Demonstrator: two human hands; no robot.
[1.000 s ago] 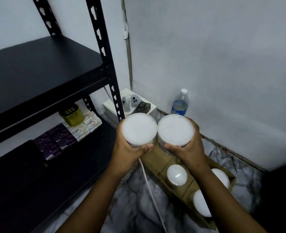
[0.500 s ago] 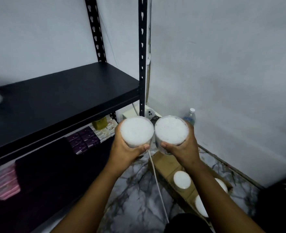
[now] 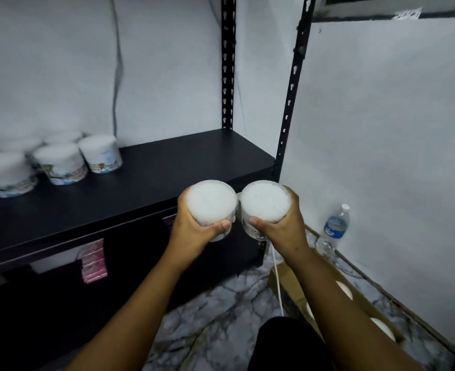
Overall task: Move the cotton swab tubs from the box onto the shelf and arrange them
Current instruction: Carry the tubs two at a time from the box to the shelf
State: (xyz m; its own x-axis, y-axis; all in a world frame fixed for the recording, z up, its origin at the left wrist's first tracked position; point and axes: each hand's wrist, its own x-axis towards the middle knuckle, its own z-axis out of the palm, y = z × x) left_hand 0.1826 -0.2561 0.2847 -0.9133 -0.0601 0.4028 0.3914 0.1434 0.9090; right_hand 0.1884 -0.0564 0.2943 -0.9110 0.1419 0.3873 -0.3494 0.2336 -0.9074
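The person holds 2 tubs side by side in front of the chest, 1 in each hand. The left hand [image 3: 194,228] wraps the left tub [image 3: 210,203], thumb across its near wall and fingers curled round the far side. The right hand [image 3: 279,226] grips the right tub [image 3: 264,200] the same way. Both tubs are tilted toward the camera, so their white tops face it, and their rims nearly touch.

The shelf [image 3: 151,183] lies ahead and to the left of both hands, its front edge just beyond the left tub. The placed tubs [image 3: 60,163], at least 4 of them, stand upright in a cluster at the shelf's far left, well apart from the hands. Bare shelf stretches between that cluster and the right posts.

The left hand is nearer the cluster, so its tub would likely go down first, next to the rightmost placed tub. Each tub should be brought upright before it lands.

The box [image 3: 295,287] sits on the floor at lower right, beneath the right forearm, with at least 3 more tubs [image 3: 381,328] partly visible in it. A bottle [image 3: 334,227] stands against the wall beyond the box.
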